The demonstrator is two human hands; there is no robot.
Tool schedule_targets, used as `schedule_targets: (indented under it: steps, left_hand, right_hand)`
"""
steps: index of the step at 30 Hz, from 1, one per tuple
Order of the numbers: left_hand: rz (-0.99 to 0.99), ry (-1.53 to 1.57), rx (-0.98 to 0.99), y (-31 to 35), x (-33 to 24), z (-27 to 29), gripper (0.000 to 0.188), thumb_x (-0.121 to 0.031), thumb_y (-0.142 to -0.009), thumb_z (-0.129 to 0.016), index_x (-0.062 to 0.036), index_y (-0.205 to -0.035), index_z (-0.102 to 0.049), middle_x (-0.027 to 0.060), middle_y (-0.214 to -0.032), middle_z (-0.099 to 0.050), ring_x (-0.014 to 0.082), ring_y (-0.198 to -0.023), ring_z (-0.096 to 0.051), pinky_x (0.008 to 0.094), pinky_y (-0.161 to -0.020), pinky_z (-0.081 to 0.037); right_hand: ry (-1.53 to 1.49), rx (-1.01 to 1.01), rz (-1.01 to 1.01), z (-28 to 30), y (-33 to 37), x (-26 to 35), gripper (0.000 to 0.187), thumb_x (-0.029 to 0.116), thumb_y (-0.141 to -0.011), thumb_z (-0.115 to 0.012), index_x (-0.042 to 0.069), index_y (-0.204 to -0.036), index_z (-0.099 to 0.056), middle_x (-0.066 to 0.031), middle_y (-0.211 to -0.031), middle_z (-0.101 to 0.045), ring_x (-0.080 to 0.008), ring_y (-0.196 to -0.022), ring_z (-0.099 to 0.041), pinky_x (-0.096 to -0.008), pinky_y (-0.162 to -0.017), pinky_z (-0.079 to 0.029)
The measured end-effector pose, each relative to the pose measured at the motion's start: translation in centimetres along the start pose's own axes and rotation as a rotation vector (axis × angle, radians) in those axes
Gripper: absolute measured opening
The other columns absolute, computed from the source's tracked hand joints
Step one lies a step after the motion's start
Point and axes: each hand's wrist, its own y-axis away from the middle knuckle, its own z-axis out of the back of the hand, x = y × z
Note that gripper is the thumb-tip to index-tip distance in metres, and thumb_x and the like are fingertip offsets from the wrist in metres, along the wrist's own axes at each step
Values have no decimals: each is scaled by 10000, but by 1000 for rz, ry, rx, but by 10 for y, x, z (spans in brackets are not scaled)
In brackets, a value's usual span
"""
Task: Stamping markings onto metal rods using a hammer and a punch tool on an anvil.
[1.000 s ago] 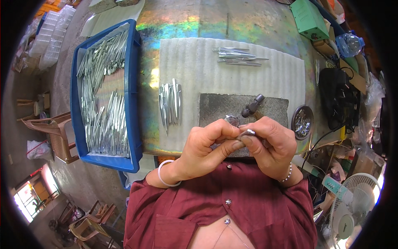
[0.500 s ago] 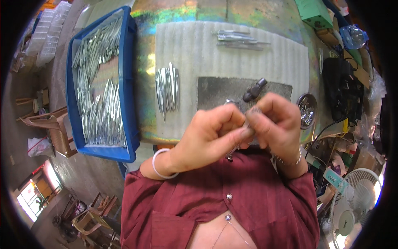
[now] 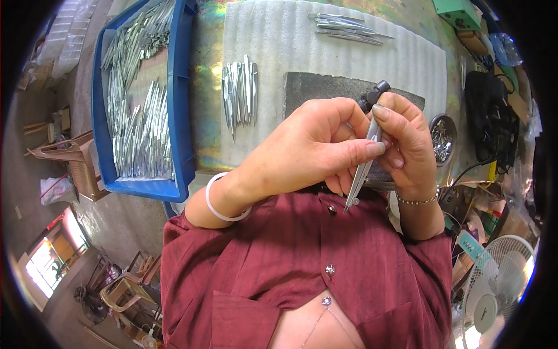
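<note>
Over the front edge of the table, close to my body, both hands hold a slim silver drawing compass (image 3: 362,173). Its narrow legs point down toward my shirt, and a small round screw shows near the tip. My left hand (image 3: 325,139) grips it from the left, thumb laid across its upper part. At its top end, my right hand (image 3: 404,131) pinches it between thumb and forefinger. Just behind my fingers lies a dark hammer (image 3: 374,94), partly hidden, on a grey slab (image 3: 314,90).
A blue tray (image 3: 181,104) full of silver metal pieces stands at the left. On the white foam sheet (image 3: 273,43) lie a bundle of pieces (image 3: 239,93) and another pile (image 3: 349,28). A dark bowl of small metal parts (image 3: 443,139) sits right; a fan (image 3: 500,279) stands beyond.
Both hands have shifted slightly up and right in the picture, and the compass now shows plainly below my fingers. The view has tilted, so the table's things sit higher.
</note>
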Motion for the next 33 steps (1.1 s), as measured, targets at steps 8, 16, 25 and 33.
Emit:
schedule_targets:
  steps: [8,16,25,33]
  left_hand:
    - [47,14,80,-4,-3,-11,165,-161,-943,-532,1,-911,-526,45,-675,-608,91,-520,-605,192,-430,-476]
    - [107,-62,182,-17,-6,-18,188,-170,-955,-509,-4,-868,-521,52,-667,-613,110,-526,-622,202,-436,-494]
    - [148,0,204,-29,-8,-21,216,-195,-962,-496,-6,-858,-513,66,-658,-609,129,-518,-630,211,-434,-511]
    - [143,-31,217,-32,-9,-17,206,-190,-957,-505,-11,-856,-516,62,-653,-608,125,-518,-628,211,-430,-507]
  right_hand:
    - [-45,-70,144,3,22,-8,153,130,-907,-565,49,-778,-545,-16,-608,-525,-23,-375,-352,-171,-317,-265]
    - [-91,-109,253,10,33,-15,126,112,-909,-555,39,-806,-553,-10,-594,-518,-25,-373,-363,-172,-315,-269]
    - [-168,-144,189,18,31,-12,176,137,-913,-553,63,-755,-530,10,-600,-500,-15,-372,-348,-164,-321,-269]
    - [-207,-139,202,18,29,-16,179,138,-914,-551,65,-753,-524,10,-603,-497,-16,-374,-348,-166,-325,-273]
